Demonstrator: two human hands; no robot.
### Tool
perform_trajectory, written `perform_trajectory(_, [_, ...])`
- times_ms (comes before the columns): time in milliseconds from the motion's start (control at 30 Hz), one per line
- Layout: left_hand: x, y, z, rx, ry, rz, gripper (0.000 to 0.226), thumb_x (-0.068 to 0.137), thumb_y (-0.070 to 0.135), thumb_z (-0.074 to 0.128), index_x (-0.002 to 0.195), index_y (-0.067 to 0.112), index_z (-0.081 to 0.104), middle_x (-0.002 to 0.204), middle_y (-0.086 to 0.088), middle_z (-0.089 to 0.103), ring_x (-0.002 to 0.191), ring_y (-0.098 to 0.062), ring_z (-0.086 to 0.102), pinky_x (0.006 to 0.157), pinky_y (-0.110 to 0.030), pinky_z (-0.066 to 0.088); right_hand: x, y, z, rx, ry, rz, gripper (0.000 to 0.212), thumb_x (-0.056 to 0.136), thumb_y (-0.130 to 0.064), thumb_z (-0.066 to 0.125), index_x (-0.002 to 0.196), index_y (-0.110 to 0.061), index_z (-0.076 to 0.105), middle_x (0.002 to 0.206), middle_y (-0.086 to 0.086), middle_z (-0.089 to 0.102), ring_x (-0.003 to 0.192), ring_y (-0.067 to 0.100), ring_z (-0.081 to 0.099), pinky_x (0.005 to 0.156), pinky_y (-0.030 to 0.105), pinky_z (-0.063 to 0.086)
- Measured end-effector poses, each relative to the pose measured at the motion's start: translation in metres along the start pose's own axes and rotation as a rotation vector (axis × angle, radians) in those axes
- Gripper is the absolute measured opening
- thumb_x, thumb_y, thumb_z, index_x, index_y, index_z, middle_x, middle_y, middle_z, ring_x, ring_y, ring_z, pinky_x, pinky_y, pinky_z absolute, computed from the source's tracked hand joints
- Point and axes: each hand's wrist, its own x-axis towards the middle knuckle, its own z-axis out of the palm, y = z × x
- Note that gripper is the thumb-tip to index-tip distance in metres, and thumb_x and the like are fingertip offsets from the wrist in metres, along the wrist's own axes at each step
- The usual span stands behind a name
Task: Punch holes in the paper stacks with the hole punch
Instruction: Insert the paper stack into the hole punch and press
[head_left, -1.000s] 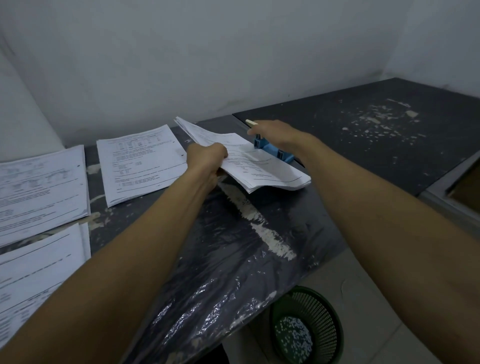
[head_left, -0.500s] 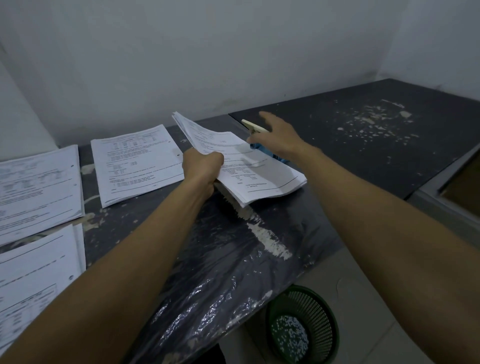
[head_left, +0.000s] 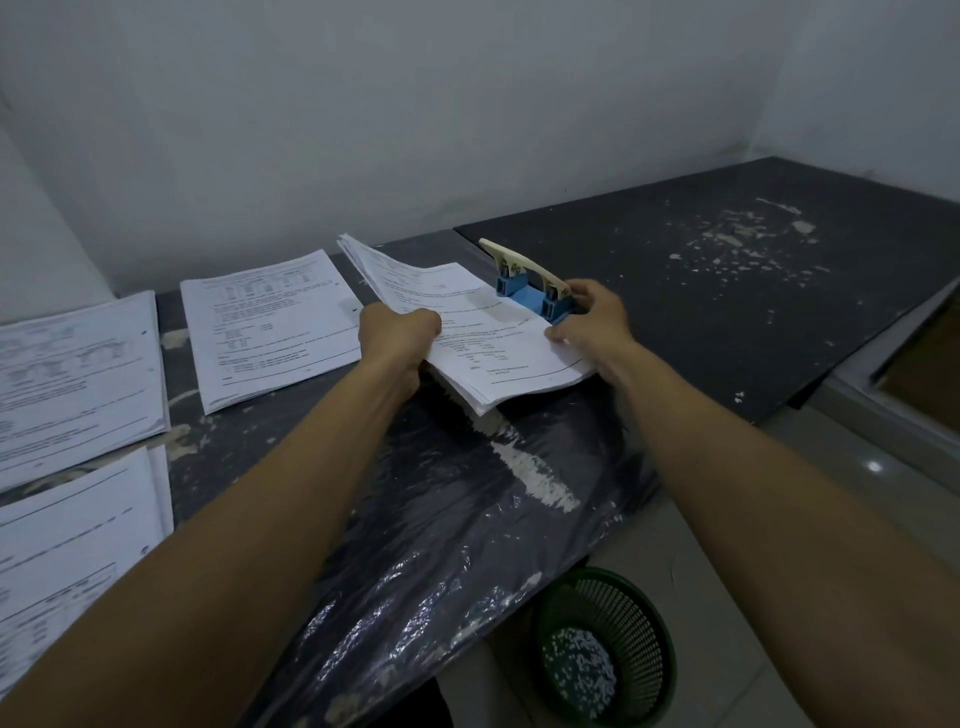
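Observation:
A blue hole punch (head_left: 530, 293) with a cream lever raised stands on the dark table (head_left: 395, 499). A stack of printed paper (head_left: 467, 332) lies with its right edge in the punch's slot. My left hand (head_left: 397, 332) grips the stack's left edge, lifting it slightly. My right hand (head_left: 589, 319) holds the near end of the punch, thumb on the paper's right edge.
Three more printed stacks lie to the left: one beside the held stack (head_left: 270, 327), one at the far left (head_left: 72, 384), one at the near left (head_left: 67, 561). A green basket (head_left: 605, 649) with paper dots stands on the floor below the table edge.
My right hand came off the punch lever, which rose, and dropped to the punch's near end and the paper's edge. My left hand kept its grip on the stack.

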Motion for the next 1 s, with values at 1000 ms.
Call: perform_trajectory(1000, [0.002,-0.031,0.002,-0.061,-0.06,0.029,0.029,0.081,-0.005,0.063,0.102,0.015,0.064,0.093,0.005,0.069,0.088,-0.02,0.069,0.061,-0.027,0.059,0.013,-0.117,0.022,-0.294,-0.22,-0.306,0.042,0.1,-0.029,0.038,0.116,0.004,0.059,0.12,0.02,0.062,0.107,0.031,0.058,0.092,0.042,0.046])
